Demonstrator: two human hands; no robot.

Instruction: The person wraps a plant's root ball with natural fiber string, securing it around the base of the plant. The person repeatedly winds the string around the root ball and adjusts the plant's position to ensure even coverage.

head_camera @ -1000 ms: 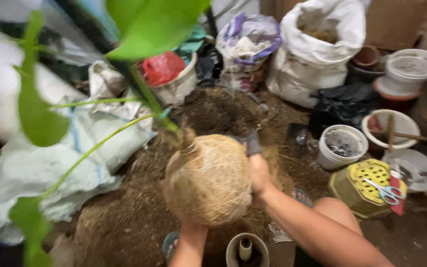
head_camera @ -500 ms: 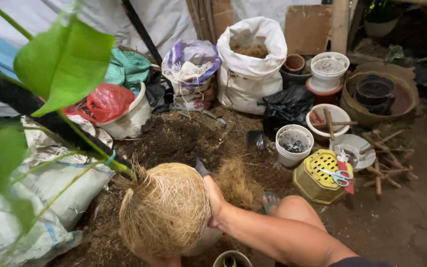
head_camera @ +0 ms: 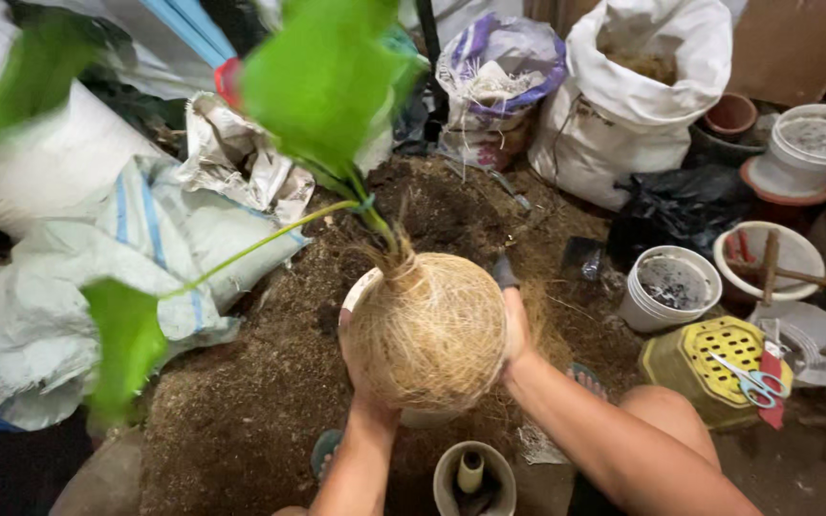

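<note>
Hands, left (head_camera: 360,368) and right (head_camera: 516,330), cupping fibre-wrapped root ball (head_camera: 429,330), apparently above white pot (head_camera: 363,287); soil (head_camera: 260,382) all round.

You have open soil (head_camera: 241,401) left of the fibre-wrapped root ball (head_camera: 429,330); to the right, the white pot (head_camera: 669,287) and yellow basket (head_camera: 709,368) crowd your path.

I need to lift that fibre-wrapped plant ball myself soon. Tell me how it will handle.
The ball is round, so it would probably roll if set down bare. Both the left hand and right hand cup it, which suggests some weight. Its coarse fibre wrap likely grips well, but the long stems and leaves look top-heavy and may tip it.
</note>
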